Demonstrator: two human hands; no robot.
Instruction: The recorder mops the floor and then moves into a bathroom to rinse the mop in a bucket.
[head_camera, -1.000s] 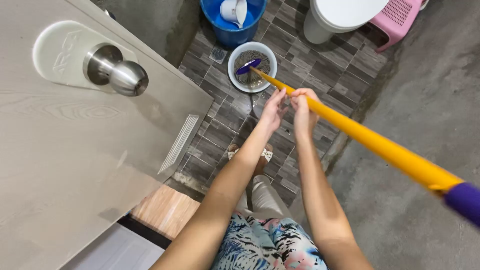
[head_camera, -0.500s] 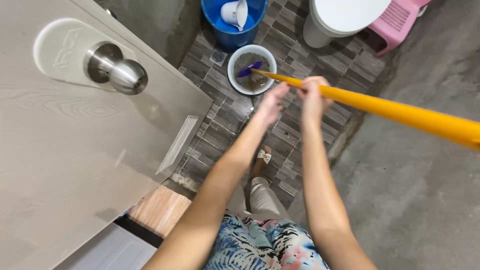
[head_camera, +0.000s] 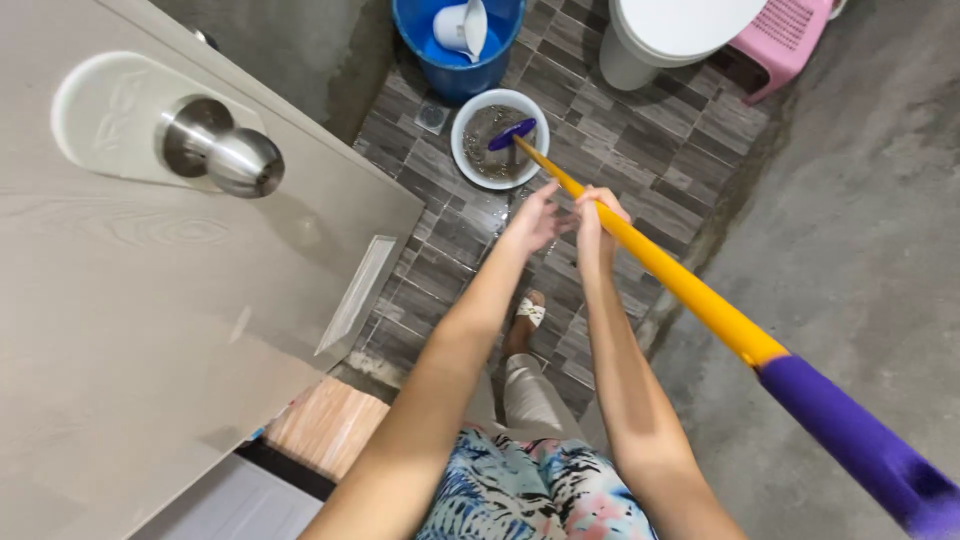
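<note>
The right hand (head_camera: 592, 218) grips the mop (head_camera: 650, 262) mid-pole while the left hand (head_camera: 533, 215), open, hovers just beside it; the stiff, long pole, head in the basin (head_camera: 470, 108) ahead, probably handles top-heavy when wet.

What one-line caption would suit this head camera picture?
Both hands, left hand and right hand, on a yellow mop handle, mop head in a white basin.

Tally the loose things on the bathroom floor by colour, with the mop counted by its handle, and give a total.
Blue: 1, the bucket
White: 2, the basin and the toilet
Pink: 1, the stool
Yellow: 1, the mop, right hand gripping its handle, left hand beside it
Total: 5
</note>
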